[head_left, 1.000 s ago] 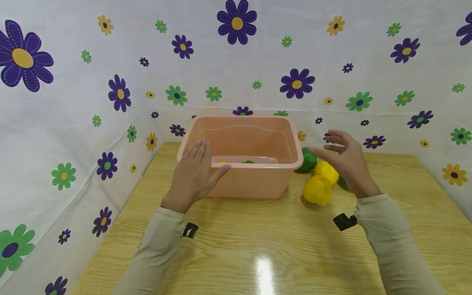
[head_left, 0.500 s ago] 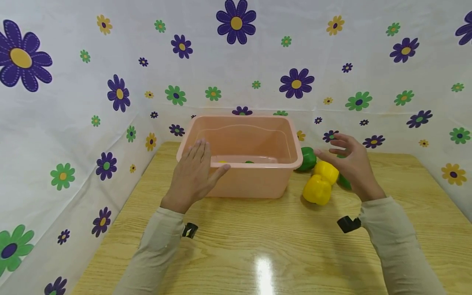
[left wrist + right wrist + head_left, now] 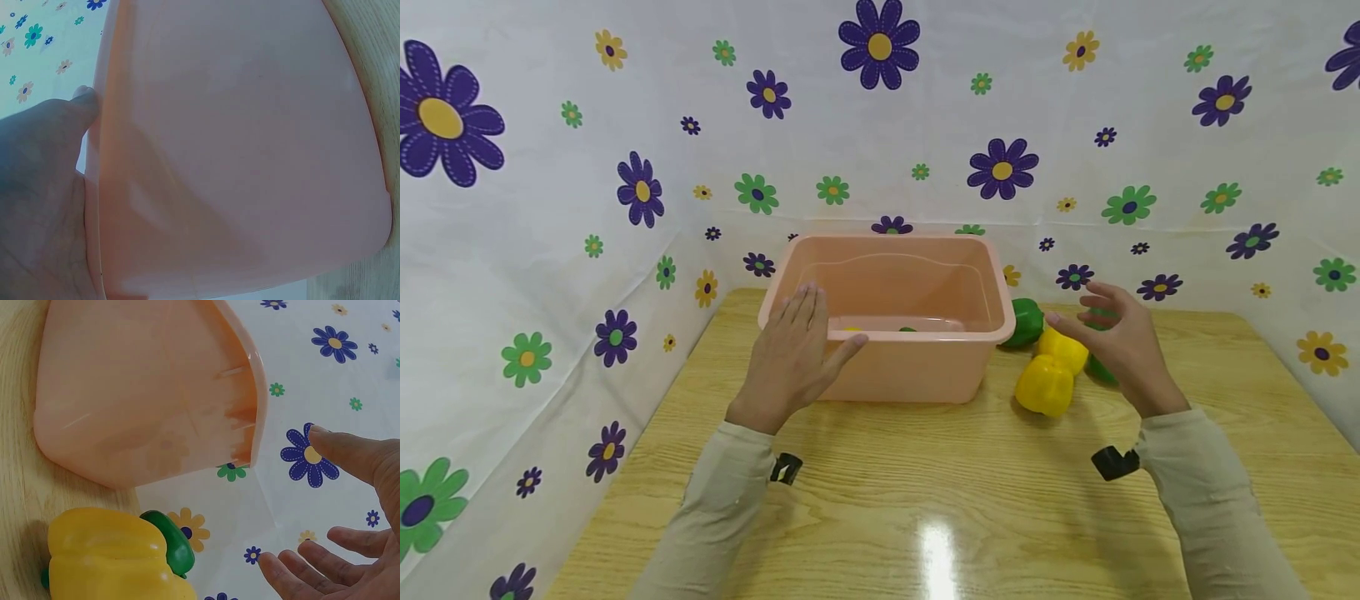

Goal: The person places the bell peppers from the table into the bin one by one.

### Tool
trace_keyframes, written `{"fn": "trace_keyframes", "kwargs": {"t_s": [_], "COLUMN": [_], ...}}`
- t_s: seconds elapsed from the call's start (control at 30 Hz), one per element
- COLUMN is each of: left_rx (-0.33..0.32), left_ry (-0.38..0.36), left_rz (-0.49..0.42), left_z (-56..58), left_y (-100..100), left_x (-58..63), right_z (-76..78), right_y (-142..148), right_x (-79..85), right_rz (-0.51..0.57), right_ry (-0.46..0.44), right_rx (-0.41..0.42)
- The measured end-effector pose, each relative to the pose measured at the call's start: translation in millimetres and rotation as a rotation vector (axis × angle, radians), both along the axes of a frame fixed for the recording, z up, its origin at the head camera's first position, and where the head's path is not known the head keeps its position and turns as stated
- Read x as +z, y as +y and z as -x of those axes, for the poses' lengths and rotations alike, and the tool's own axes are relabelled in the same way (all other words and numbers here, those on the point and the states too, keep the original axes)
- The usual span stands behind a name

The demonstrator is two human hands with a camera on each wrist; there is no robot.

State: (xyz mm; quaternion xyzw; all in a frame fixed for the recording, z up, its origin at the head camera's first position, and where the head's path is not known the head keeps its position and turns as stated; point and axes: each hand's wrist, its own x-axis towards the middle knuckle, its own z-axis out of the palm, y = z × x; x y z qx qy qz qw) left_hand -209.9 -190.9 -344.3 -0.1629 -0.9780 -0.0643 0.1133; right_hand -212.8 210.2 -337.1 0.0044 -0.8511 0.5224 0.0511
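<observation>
My left hand (image 3: 784,367) lies over the front left corner of a pink plastic tub (image 3: 902,372), fingers straight. In the left wrist view its thumb (image 3: 84,101) touches the tub's rim. To the tub's right, my right hand (image 3: 1123,354) hangs in the air with thumb and fingers spread apart, holding nothing. Nearest to it are a green bell pepper (image 3: 1102,367), partly hidden behind the hand, and two yellow bell peppers, one in front (image 3: 1045,386) and one behind (image 3: 1064,348). Another green bell pepper (image 3: 1025,323) rests beside the tub's right wall.
Inside the tub, a bit of something yellow (image 3: 852,329) and of something green (image 3: 907,329) shows above the front rim. The tub stands on a wooden table (image 3: 880,483), with a white flower-patterned cloth (image 3: 820,125) behind and to the sides.
My right hand has drawn slightly right and down, away from the tub, uncovering more of the green bell pepper behind it. The left hand and the peppers have stayed in place.
</observation>
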Motion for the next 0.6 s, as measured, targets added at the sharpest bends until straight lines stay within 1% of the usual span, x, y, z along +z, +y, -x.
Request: {"fn": "trace_keyframes", "kwargs": {"t_s": [0.33, 0.6], "left_rx": [-0.003, -0.006], "left_ry": [-0.014, -0.006], "left_rz": [-0.006, -0.008], "left_z": [-0.9, 0.0], "left_y": [-1, -1], "left_x": [1.1, 0.4], "right_z": [-2.2, -1.7], "right_y": [3, 6], "right_x": [-5.6, -14.4], "right_rz": [-0.007, -0.018], "right_ry": [-0.006, -0.022], "right_rx": [0.015, -0.001]}}
